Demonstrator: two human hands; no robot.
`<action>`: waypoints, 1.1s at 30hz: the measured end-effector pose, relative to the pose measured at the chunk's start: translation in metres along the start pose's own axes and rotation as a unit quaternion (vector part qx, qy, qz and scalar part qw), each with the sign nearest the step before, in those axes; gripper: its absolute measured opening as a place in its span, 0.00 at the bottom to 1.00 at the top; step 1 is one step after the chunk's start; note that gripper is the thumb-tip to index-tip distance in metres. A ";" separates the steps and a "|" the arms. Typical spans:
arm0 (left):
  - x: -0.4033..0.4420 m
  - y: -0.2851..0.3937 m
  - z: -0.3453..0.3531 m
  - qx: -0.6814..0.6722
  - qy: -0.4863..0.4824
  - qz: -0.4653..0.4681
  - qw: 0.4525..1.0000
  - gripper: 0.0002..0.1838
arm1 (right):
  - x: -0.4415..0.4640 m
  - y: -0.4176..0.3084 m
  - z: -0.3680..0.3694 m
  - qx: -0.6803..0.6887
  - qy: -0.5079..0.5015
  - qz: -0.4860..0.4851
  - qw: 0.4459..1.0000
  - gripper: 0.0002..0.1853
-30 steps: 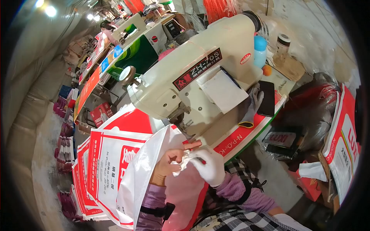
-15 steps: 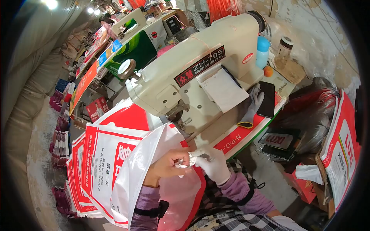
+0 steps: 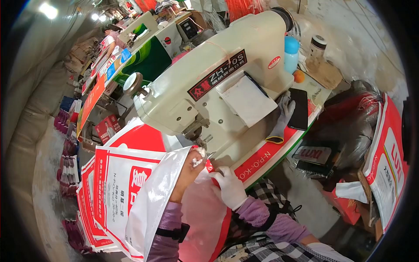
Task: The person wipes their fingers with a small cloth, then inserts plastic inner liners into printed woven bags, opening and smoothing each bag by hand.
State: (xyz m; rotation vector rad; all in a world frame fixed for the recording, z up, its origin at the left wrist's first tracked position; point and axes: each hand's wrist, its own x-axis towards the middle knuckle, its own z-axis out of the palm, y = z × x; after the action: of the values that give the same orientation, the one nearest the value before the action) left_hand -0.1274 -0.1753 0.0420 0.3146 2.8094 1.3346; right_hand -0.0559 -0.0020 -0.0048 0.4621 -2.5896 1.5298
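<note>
My bare left hand (image 3: 188, 174) is closed on a small crumpled white piece (image 3: 199, 153), just below the needle area of the cream sewing machine (image 3: 218, 74). My right hand (image 3: 231, 188), in a white glove, has its fingertips at the red edge of the white sack (image 3: 161, 196); whether they pinch it is unclear. That sack lies over my lap and under my left forearm. More red-and-white printed sacks (image 3: 114, 187) are stacked to the left, partly under it.
On the machine table lie a white pad (image 3: 248, 100), a grey glove (image 3: 281, 120) and a black phone (image 3: 298, 109). A blue bottle (image 3: 291, 54) and a jar (image 3: 317, 46) stand behind. A person (image 3: 112, 39) works at the far left. Printed sacks (image 3: 388, 166) stand right.
My left hand has moved up toward the machine with the crumpled white piece. My right hand has come away from that piece and shifted slightly left. The view has shifted a little.
</note>
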 end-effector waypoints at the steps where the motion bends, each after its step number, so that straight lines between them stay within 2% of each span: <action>1: 0.002 -0.001 0.002 -0.001 -0.001 0.000 1.000 0.10 | -0.001 0.001 0.000 0.022 -0.027 0.031 0.999 0.18; 3: 0.009 0.004 0.004 0.118 0.009 0.053 0.992 0.09 | -0.001 0.003 0.002 0.049 -0.060 0.045 0.996 0.18; 4: 0.014 0.015 0.001 0.166 -0.030 -0.063 0.984 0.09 | -0.003 0.004 0.003 0.078 -0.094 0.058 0.991 0.18; 7: 0.019 0.028 0.006 0.192 0.027 -0.101 0.976 0.09 | -0.009 0.003 0.006 0.091 -0.088 0.049 0.991 0.17; 8: 0.019 0.016 0.009 0.224 0.059 -0.057 0.971 0.10 | -0.011 0.004 0.007 0.091 -0.089 0.047 0.991 0.17; 12: 0.013 0.008 0.001 0.205 0.044 -0.064 0.976 0.09 | -0.030 0.004 0.008 0.130 -0.079 0.041 0.988 0.18; 14: -0.007 -0.001 -0.001 0.134 0.083 0.032 0.987 0.08 | -0.039 0.000 0.003 0.131 -0.099 0.064 0.984 0.18; 15: -0.017 -0.009 -0.004 0.135 0.084 0.032 0.987 0.08 | -0.039 -0.003 0.002 0.132 -0.099 0.062 0.984 0.18; 17: -0.031 -0.022 -0.011 0.315 0.097 0.202 0.922 0.09 | -0.038 -0.009 0.004 0.169 -0.073 0.108 0.977 0.18; 18: -0.026 -0.014 -0.015 0.288 0.089 0.255 0.919 0.10 | -0.038 -0.009 0.009 0.170 -0.075 0.106 0.977 0.18; 20: -0.019 -0.022 -0.023 0.278 0.102 0.248 0.922 0.10 | -0.036 -0.001 0.021 0.164 -0.095 0.153 0.970 0.15; 23: -0.007 -0.022 -0.035 0.281 0.151 0.254 0.913 0.09 | -0.032 0.002 0.032 0.217 -0.075 0.113 0.967 0.18; 25: -0.005 -0.044 -0.038 0.253 0.090 0.120 0.956 0.09 | -0.022 -0.008 0.022 0.219 -0.093 0.133 0.962 0.16; 26: 0.000 -0.053 -0.037 0.249 0.126 0.156 0.947 0.09 | -0.014 -0.011 0.017 0.222 -0.108 0.154 0.957 0.15; 27: 0.005 -0.056 -0.038 0.249 0.130 0.154 0.947 0.09 | -0.007 -0.008 0.017 0.221 -0.111 0.152 0.957 0.15; 29: 0.012 -0.064 -0.042 0.218 0.051 0.013 0.975 0.09 | 0.005 0.002 0.018 0.271 -0.077 0.158 0.946 0.13; 33: 0.009 -0.027 -0.046 0.224 0.064 -0.024 0.972 0.09 | 0.016 0.001 0.005 0.270 -0.044 0.105 0.956 0.10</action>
State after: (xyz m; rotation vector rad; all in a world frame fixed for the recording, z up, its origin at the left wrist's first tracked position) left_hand -0.1454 -0.2254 0.0508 0.1667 3.1814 0.7208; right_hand -0.0714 -0.0090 -0.0045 0.3011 -2.3083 2.3530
